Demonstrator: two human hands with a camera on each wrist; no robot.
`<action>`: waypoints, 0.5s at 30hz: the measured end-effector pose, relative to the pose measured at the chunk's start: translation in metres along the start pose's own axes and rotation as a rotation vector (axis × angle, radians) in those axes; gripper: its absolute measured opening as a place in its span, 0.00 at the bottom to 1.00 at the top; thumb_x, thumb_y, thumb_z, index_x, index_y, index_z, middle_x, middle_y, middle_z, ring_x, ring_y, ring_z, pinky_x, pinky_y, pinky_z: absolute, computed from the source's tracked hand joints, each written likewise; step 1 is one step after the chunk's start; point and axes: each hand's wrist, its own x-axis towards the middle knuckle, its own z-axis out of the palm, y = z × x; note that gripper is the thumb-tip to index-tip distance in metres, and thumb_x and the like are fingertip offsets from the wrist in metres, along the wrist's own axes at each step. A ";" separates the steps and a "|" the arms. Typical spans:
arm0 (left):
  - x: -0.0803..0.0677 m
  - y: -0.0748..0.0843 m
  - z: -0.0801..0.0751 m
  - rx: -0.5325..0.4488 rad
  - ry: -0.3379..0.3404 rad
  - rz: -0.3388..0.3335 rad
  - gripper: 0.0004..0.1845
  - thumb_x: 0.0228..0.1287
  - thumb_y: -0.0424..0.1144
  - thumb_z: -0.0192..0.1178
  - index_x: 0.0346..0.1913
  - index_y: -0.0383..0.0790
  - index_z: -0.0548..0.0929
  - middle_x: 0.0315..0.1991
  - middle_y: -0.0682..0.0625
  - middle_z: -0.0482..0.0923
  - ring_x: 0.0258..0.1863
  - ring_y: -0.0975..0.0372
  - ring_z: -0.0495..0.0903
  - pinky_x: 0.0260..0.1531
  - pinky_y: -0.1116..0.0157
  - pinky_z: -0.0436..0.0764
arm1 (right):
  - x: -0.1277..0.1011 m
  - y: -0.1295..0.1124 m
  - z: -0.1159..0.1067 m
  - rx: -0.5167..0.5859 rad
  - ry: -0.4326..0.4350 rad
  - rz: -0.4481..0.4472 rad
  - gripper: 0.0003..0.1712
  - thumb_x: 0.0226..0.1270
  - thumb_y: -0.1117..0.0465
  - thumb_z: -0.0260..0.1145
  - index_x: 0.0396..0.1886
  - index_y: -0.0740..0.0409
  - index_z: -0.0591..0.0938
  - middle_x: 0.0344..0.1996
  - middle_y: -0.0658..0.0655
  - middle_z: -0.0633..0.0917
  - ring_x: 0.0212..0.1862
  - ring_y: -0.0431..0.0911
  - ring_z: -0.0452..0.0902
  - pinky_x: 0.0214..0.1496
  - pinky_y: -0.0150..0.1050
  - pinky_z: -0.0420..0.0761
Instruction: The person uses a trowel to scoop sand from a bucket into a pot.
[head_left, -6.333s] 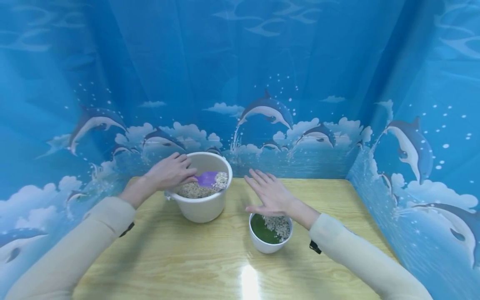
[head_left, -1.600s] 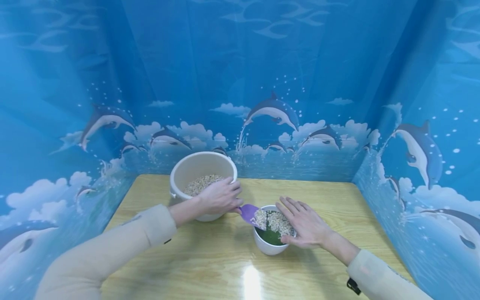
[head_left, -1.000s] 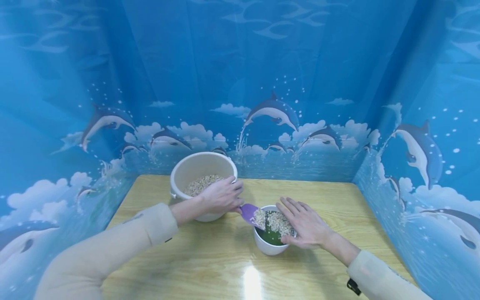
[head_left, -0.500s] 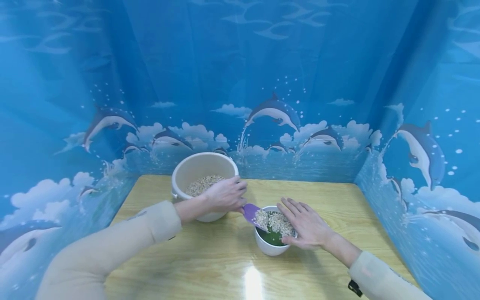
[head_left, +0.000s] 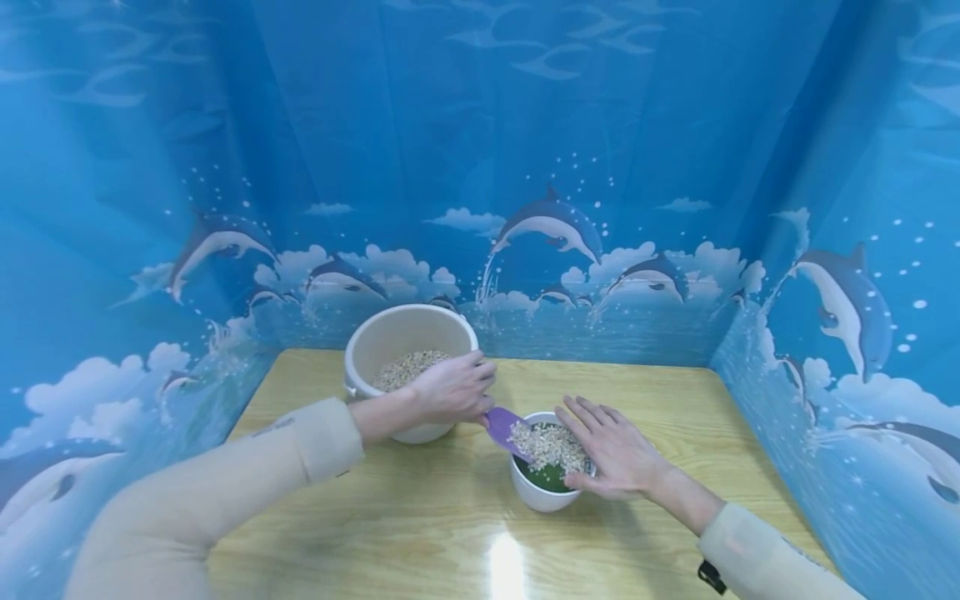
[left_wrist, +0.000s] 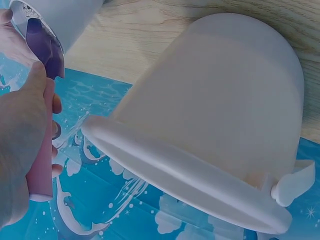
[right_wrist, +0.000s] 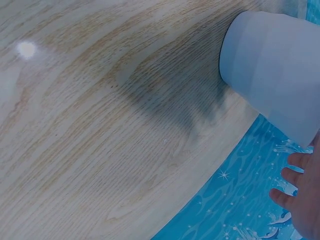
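Note:
My left hand (head_left: 453,389) grips a small shovel by its pink handle (left_wrist: 41,165); its purple blade (head_left: 499,425) tips over the near-left rim of a white pot (head_left: 542,502). Pale gravel (head_left: 562,450) runs from the blade onto the gravel heaped at the pot's right side. Dark green (head_left: 542,478) shows inside at the front. Against the pot's right rim rests my right hand (head_left: 617,452), its fingers extended. Behind my left forearm stands a larger white bucket (head_left: 375,332), partly filled with gravel (head_left: 408,368).
Everything stands on a wood-grain table (head_left: 420,533). A blue curtain (head_left: 480,150) printed with dolphins and clouds surrounds its back and sides. The bucket has a side handle mount (left_wrist: 292,185).
From over the bucket, my left hand has carried the loaded shovel right to the pot. Gravel has since slid off the blade. My right hand has come down onto the pot's rim.

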 end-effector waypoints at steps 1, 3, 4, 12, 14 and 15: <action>0.000 0.000 -0.001 0.002 -0.003 0.001 0.32 0.79 0.72 0.33 0.48 0.63 0.86 0.41 0.60 0.84 0.45 0.64 0.73 0.51 0.65 0.75 | 0.000 0.000 0.000 -0.002 -0.002 0.001 0.61 0.67 0.17 0.50 0.81 0.61 0.65 0.79 0.68 0.68 0.76 0.65 0.70 0.71 0.65 0.76; -0.001 -0.001 -0.001 0.005 -0.009 0.004 0.32 0.79 0.72 0.33 0.49 0.63 0.86 0.42 0.60 0.84 0.45 0.64 0.73 0.50 0.65 0.75 | 0.000 0.000 0.000 -0.004 -0.005 0.002 0.62 0.67 0.17 0.50 0.81 0.61 0.65 0.80 0.68 0.67 0.77 0.65 0.70 0.71 0.65 0.75; -0.001 -0.001 -0.002 0.006 -0.011 0.005 0.32 0.78 0.73 0.33 0.49 0.63 0.86 0.42 0.60 0.84 0.45 0.64 0.73 0.50 0.65 0.75 | 0.000 0.000 0.001 -0.004 -0.006 0.003 0.62 0.67 0.16 0.49 0.81 0.61 0.64 0.80 0.68 0.67 0.77 0.65 0.70 0.71 0.65 0.75; -0.003 -0.002 -0.009 0.023 -0.026 0.024 0.32 0.78 0.73 0.32 0.50 0.64 0.86 0.41 0.61 0.84 0.45 0.64 0.72 0.49 0.65 0.74 | -0.001 -0.001 0.001 -0.002 -0.003 0.004 0.61 0.65 0.20 0.57 0.81 0.60 0.64 0.80 0.68 0.67 0.77 0.65 0.69 0.71 0.66 0.75; -0.004 -0.002 -0.010 0.034 -0.028 0.027 0.32 0.78 0.72 0.32 0.51 0.64 0.86 0.42 0.61 0.84 0.45 0.64 0.72 0.50 0.66 0.74 | -0.001 0.000 0.001 0.000 -0.005 0.006 0.61 0.64 0.21 0.59 0.82 0.60 0.63 0.80 0.68 0.67 0.77 0.65 0.69 0.71 0.66 0.75; -0.004 -0.003 -0.011 0.042 -0.030 0.030 0.31 0.79 0.72 0.33 0.51 0.64 0.86 0.42 0.61 0.84 0.45 0.65 0.72 0.50 0.66 0.74 | -0.001 0.000 0.001 -0.001 -0.005 0.007 0.61 0.64 0.21 0.59 0.81 0.61 0.63 0.80 0.68 0.67 0.77 0.65 0.69 0.71 0.66 0.75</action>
